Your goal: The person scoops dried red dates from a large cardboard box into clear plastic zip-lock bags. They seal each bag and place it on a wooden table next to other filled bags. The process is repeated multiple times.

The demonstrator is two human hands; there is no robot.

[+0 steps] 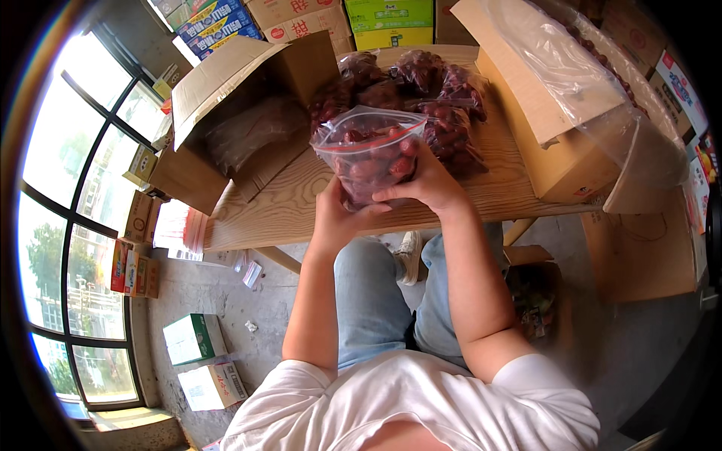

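Between my two hands is a clear zip-lock bag (369, 160) of dried red dates, held over the near edge of the wooden table (271, 211). Its mouth, with a red zip strip, faces up; whether the strip is sealed I cannot tell. My left hand (341, 211) grips the bag's lower left side. My right hand (428, 183) wraps its right side, the thumb across the front. Just beyond lie several filled bags of dates (451, 132), heaped together on the tabletop.
An open cardboard box (225, 96) with clear plastic bags inside stands at left. At right, a larger carton (536, 129) lined with plastic film holds loose dates. A stack of empty zip bags (180, 225) sits by the table's left end. Cartons (389, 17) are stacked behind.
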